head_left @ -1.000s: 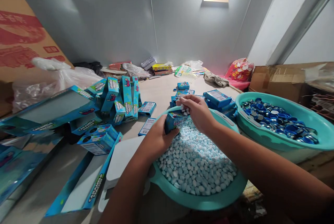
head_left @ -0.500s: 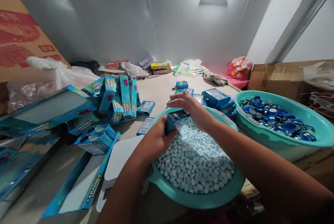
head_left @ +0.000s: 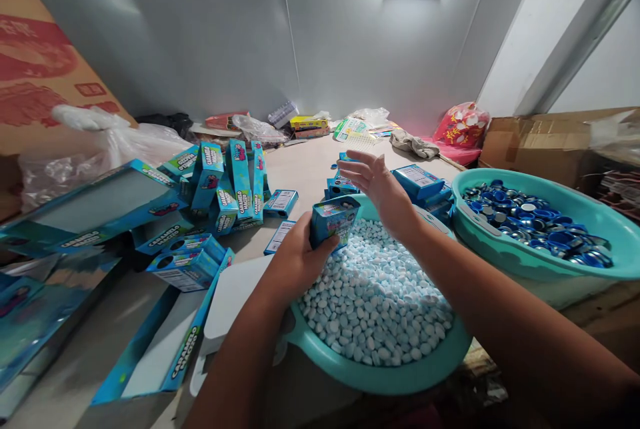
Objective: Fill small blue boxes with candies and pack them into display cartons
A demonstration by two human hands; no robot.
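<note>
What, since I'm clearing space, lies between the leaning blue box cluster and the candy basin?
Two flat blue boxes lie on the table there, seen in the head view.

The left hand (head_left: 295, 262)'s small box (head_left: 333, 219) is showing bright blue with multicoloured print. Below it, a teal basin (head_left: 380, 379) is holding pale blue and white candies (head_left: 375, 302). Right of the right hand (head_left: 380, 186), a second teal basin (head_left: 530, 269) is glinting with blue and silver caps (head_left: 535, 222).

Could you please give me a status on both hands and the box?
Left hand grips small blue box over candy basin. Right hand open nearby. Nothing blocking.
</note>
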